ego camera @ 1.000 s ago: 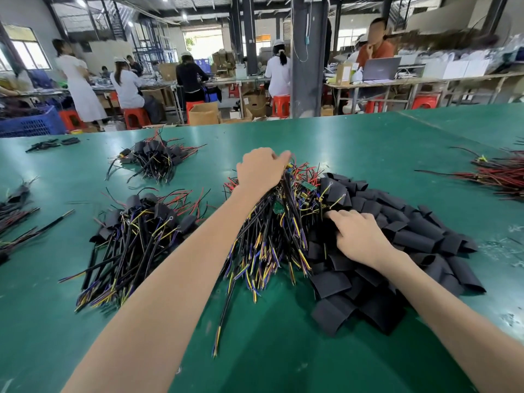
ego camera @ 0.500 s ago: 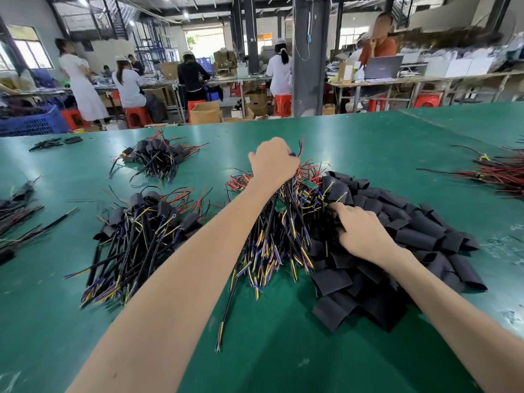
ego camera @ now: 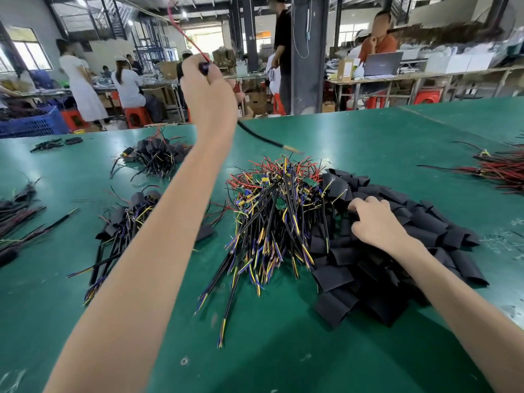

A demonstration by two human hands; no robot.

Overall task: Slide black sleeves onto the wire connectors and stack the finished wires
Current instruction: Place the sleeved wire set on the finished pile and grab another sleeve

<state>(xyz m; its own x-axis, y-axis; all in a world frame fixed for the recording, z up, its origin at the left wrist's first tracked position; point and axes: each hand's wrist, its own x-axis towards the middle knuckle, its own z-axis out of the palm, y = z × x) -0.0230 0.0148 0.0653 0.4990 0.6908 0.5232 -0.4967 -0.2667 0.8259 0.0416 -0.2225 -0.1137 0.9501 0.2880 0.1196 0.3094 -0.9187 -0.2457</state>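
Your left hand [ego camera: 208, 89] grips one wire [ego camera: 263, 138], held high. Your right hand [ego camera: 377, 222] curls into the sleeves [ego camera: 425, 225]; grasp unclear.

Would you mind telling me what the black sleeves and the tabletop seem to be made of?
Black sleeves: likely thin matte plastic or rubber tubing, lying flattened and creased. Tabletop: smooth green mat, perhaps rubber or vinyl, with a soft sheen.

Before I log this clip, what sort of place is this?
Probably a factory assembly floor for wiring: a green table heaped with wires and black sleeves, other workers seated behind, and a blue crate.
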